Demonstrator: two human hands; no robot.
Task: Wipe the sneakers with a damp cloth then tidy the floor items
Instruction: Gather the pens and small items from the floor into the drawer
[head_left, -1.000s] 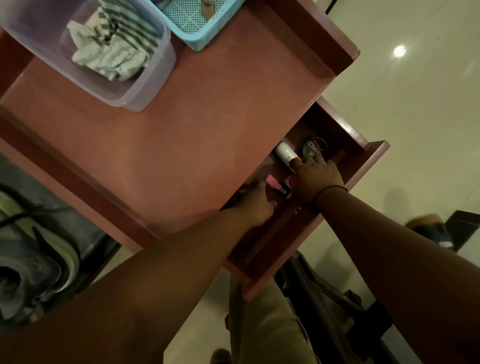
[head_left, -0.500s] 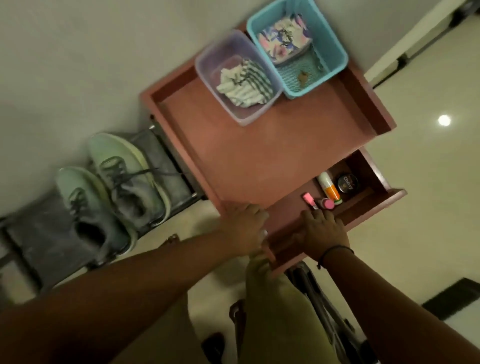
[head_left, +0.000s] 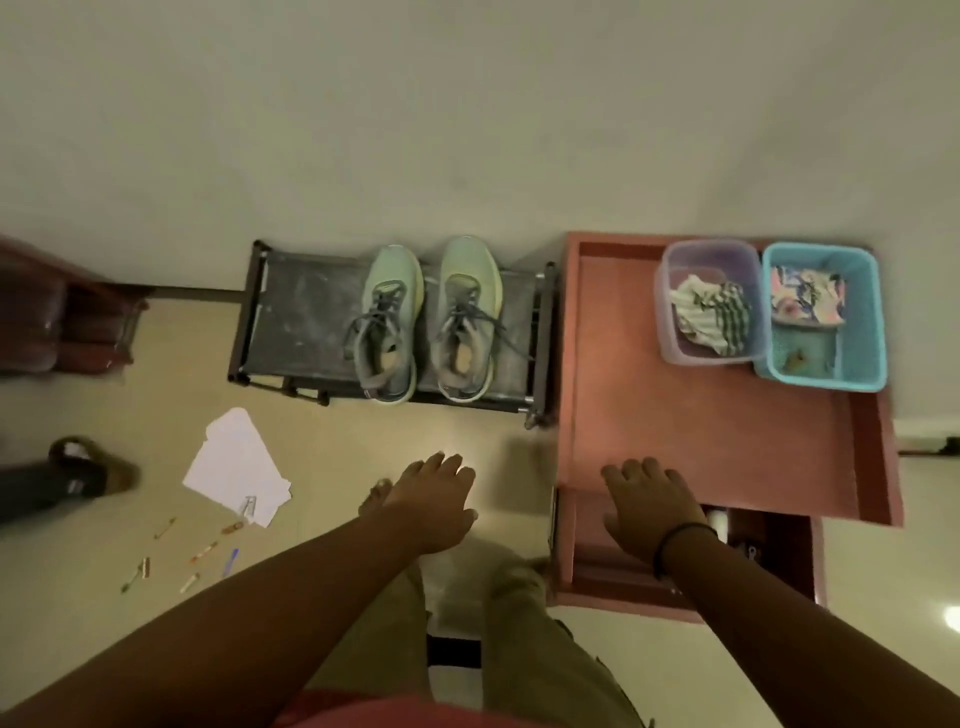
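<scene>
Two pale green sneakers (head_left: 426, 317) stand side by side on a low dark shoe rack (head_left: 296, 322) against the wall. A striped cloth (head_left: 711, 317) lies in a clear tub (head_left: 670, 306) on the reddish cabinet (head_left: 701, 426). White papers (head_left: 236, 467) and several small pins and clips (head_left: 202, 553) lie scattered on the floor at the left. My left hand (head_left: 431, 499) hovers over the floor, fingers spread, holding nothing. My right hand (head_left: 649, 509) rests flat over the cabinet's front edge and the open drawer (head_left: 592, 566), also holding nothing.
A blue basket (head_left: 862, 322) with patterned fabric sits beside the tub. Small items show in the drawer's right part. Another person's foot (head_left: 93, 467) is at the left edge, near dark red furniture (head_left: 41, 312). My own legs are below.
The view has swung back and upright, away from the drawer. Both hands have come out of the drawer; the left now hangs over the floor, the right lies on the cabinet edge.
</scene>
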